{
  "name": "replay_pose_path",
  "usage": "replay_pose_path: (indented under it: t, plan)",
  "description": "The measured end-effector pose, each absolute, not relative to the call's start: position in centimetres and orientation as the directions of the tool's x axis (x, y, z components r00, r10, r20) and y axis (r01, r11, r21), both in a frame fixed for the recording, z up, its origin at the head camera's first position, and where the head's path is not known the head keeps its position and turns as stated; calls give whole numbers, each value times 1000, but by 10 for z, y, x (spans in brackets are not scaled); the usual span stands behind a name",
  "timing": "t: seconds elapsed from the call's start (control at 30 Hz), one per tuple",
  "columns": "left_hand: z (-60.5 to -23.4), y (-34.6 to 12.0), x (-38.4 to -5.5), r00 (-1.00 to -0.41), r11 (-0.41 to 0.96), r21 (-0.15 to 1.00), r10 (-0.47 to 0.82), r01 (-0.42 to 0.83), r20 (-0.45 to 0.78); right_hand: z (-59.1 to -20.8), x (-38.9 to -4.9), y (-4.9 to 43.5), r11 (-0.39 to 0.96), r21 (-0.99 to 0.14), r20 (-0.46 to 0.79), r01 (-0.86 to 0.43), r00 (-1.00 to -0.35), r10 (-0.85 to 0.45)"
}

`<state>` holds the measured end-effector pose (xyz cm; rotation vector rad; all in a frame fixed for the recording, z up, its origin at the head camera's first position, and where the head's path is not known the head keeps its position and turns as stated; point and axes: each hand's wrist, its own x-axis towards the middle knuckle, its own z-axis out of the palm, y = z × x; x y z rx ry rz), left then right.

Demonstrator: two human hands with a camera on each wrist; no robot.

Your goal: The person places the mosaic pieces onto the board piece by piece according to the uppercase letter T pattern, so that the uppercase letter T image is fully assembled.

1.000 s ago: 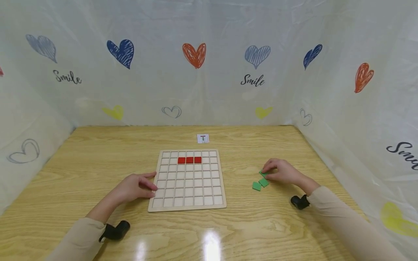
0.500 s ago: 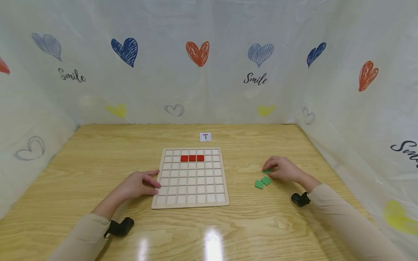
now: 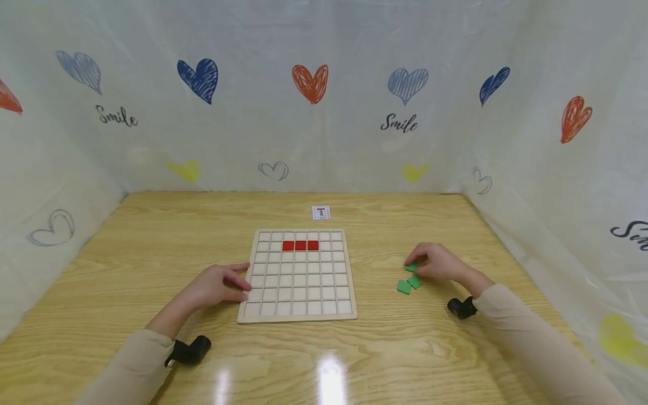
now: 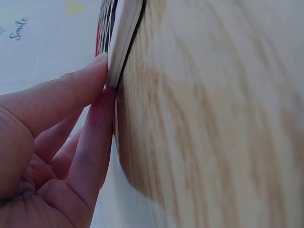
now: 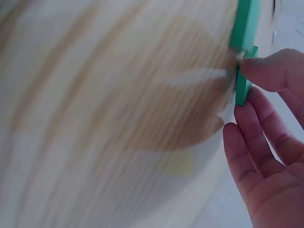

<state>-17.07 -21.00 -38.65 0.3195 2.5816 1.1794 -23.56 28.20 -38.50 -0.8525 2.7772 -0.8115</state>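
A square wooden grid board (image 3: 297, 322) lies on the table, with a row of three red tiles (image 3: 301, 246) near its far side. At its left edge is my left hand (image 3: 215, 287), thumb tip on the frame and fingertips along the side; the left wrist view shows thumb and finger pinching the board's edge (image 4: 124, 33). Off to the right, my right hand (image 3: 437, 264) pinches a green tile (image 3: 410, 267), partly covered by the fingers. Two more green tiles (image 3: 404, 287) lie just nearer. In the right wrist view, thumb and fingertips hold the green tile (image 5: 243, 88) close over the table.
A small printed card (image 3: 321, 212) with a T-shaped red and green pattern on a grid lies beyond the board. White sheeting (image 3: 349, 152) with hearts and lettering encloses the wooden table (image 3: 192, 230) at the back and sides. Each wrist wears a black camera mount (image 3: 191, 350).
The head view has shifted slightly, so the scene sits a little further right. My right hand stays at the green tile with only a slight movement; my left hand stays at the board's edge.
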Motion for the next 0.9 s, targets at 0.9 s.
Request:
replay_pose_path:
  t: [0.9]
  plan:
    - [-386, -209, -169, -940, 649, 756, 304, 84, -157, -367, -241, 212, 539, -579, 107, -611, -713, -693]
